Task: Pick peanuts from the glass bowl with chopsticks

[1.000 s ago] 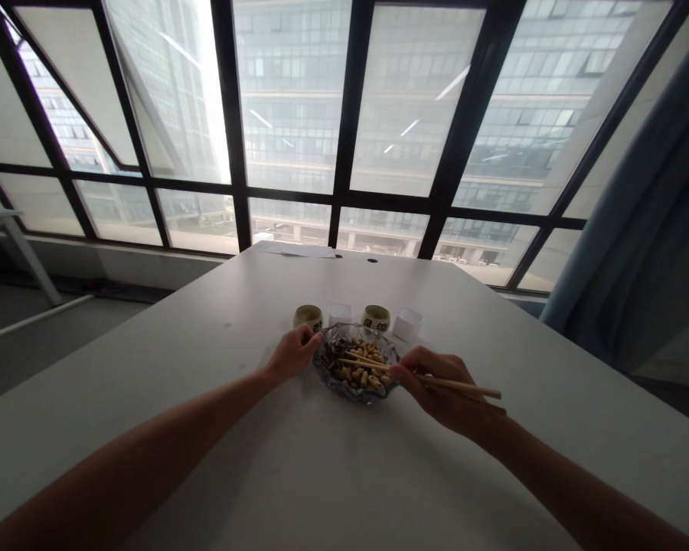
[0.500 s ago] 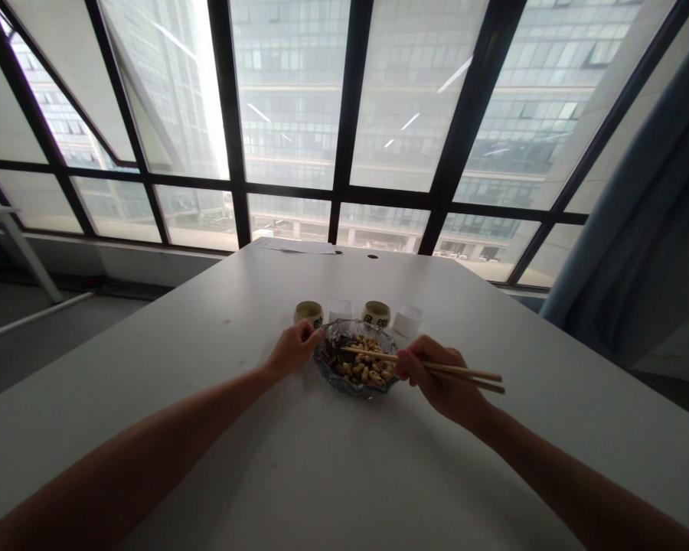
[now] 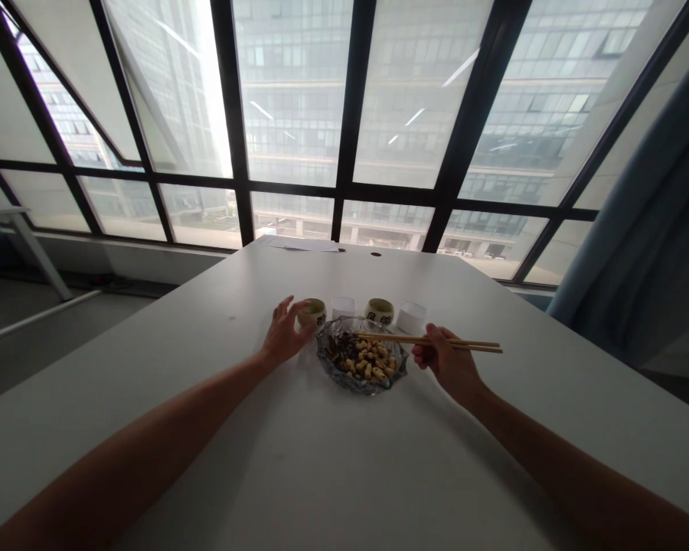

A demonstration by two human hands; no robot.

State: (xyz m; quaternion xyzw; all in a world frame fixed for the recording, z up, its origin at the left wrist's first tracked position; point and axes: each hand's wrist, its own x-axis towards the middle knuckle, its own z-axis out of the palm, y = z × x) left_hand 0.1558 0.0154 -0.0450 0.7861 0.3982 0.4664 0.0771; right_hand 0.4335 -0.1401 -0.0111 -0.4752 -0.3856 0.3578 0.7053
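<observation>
My right hand point(image 3: 446, 363) is closed round a pair of wooden chopsticks point(image 3: 474, 346). Their tips reach over the far side of a scalloped clear glass bowl point(image 3: 363, 385). In the bowl lie peanuts point(image 3: 373, 360) on the right and dark, seed-like pieces point(image 3: 337, 348) on the left. My left hand point(image 3: 287, 329), fingers apart, is at the left side of a small green-and-cream cup point(image 3: 315, 315) with dark lettering; whether the thumb touches it I cannot tell. A similar cup point(image 3: 379, 312) and two small white containers point(image 3: 344, 307), point(image 3: 412, 315) stand behind the bowl.
Everything stands on a long white table point(image 3: 344, 467). White sheets of paper point(image 3: 298, 244) lie at its far end, near two round holes. Beyond it are large framed windows, with a blue curtain point(image 3: 637, 229) at the right and another white table point(image 3: 34, 245) at the left.
My left hand has left the bowl's rim and opened beside the left cup. My right hand has moved slightly right and up, bringing the chopsticks nearly level, with tips toward the bowl's far side.
</observation>
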